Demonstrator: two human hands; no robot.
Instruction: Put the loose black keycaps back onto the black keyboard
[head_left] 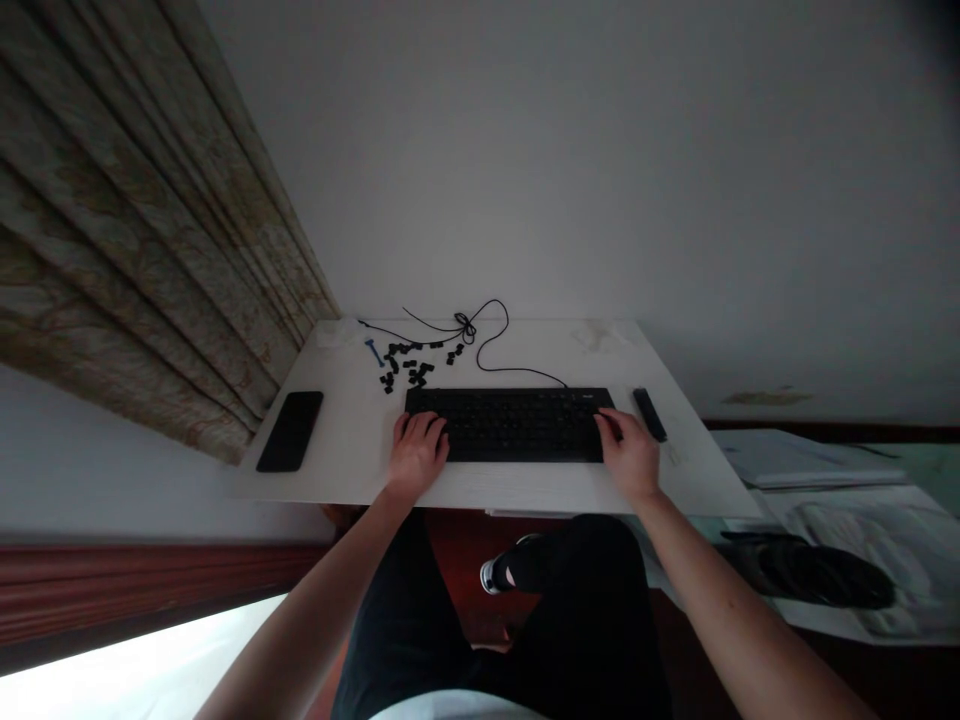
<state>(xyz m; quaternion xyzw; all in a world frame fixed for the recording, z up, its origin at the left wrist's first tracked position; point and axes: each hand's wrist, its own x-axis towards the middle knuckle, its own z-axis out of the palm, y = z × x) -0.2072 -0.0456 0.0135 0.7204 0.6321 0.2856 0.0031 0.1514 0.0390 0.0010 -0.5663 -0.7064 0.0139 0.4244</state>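
Note:
A black computer keyboard [510, 424] lies on a white desk [352, 440], and its cable [480, 332] loops and knots behind it. My left hand [417, 452] rests on the keyboard's left end, fingers spread over the keys and holding nothing. My right hand [627, 452] lies the same way on the right end, close to a narrow black oblong device [649, 414]. Several loose black keycaps [405, 362] are scattered beyond the keyboard's far left corner, with a small blue tool [373, 351] beside them. Neither hand touches these.
A black smartphone [289, 431] lies at the desk's left side, below a pleated patterned curtain [127, 220]. A white wall rises behind the desk. Papers [810, 460] and a dark bag [806, 570] lie low on the right.

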